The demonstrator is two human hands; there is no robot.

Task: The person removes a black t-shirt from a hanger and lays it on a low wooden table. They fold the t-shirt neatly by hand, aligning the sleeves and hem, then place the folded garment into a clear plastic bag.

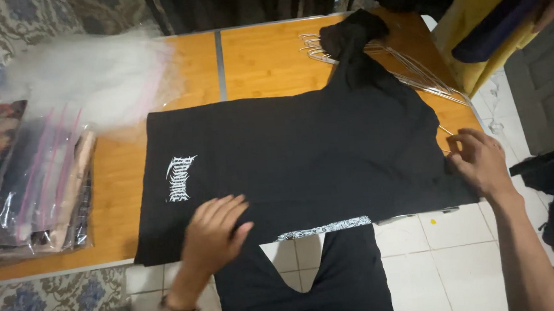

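The left hand [214, 234] lies palm down with its fingers spread flat on the near part of a black T-shirt [303, 153], close to the edge that hangs over the front of the bench [264, 59]; a dark beaded band sits on that wrist. The right hand [480, 161] is at the shirt's right-hand edge, its fingers drawn together and pinching the black cloth there, with the forearm running down toward the lower right corner. The T-shirt is laid out flat across the middle of the orange wooden bench, taking up most of its width, with a small white print [181, 178] showing near its left end and a strip of patterned white trim [324, 227] peeping out under its near hem. A bunched part of the black cloth runs up and away toward the far right of the bench, where it lies over a heap of thin wire hangers [414, 74]. On the left end of the bench, well apart from the hands, stands a stack of folded garments in clear plastic bags [38, 185], and behind it lies a loose pile of empty clear bags [89, 74]. Past the right end of the bench hangs yellow cloth [476, 24], and white tiled floor [453, 260] shows below.
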